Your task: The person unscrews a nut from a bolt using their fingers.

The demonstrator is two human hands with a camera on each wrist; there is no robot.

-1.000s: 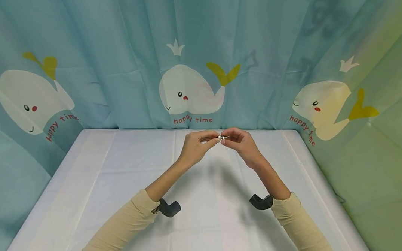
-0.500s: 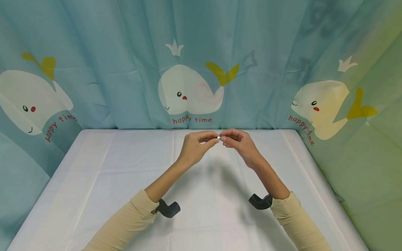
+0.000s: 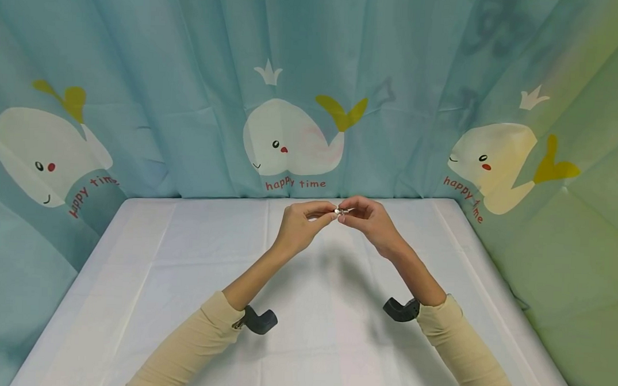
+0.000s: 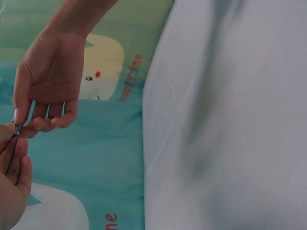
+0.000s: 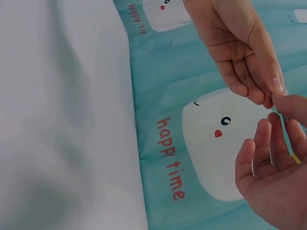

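Observation:
A small shiny silver metal piece (image 3: 342, 212), with a slim stem and a short crosspiece, is up in the air near the table's far edge; its exact kind is too small to tell. My left hand (image 3: 296, 224) pinches its left end between thumb and fingertips. From the other side, my right hand (image 3: 377, 226) has thumb and forefinger around the stem, pinching it. In the left wrist view only a glint of the metal piece (image 4: 17, 128) shows between the fingertips. The right thumb hides most of it in the right wrist view.
A white cloth covers the table (image 3: 303, 331). Behind it hangs a blue curtain (image 3: 198, 125) printed with whales, and a green stretch (image 3: 569, 273) runs down the right side. Dark curved wrist mounts (image 3: 259, 320) stick out from both forearms over the table.
Half a second ago the right fingertips were closed further over the metal piece, covering its stem; now they have drawn back slightly right and the stem shows again. The left hand has stayed put.

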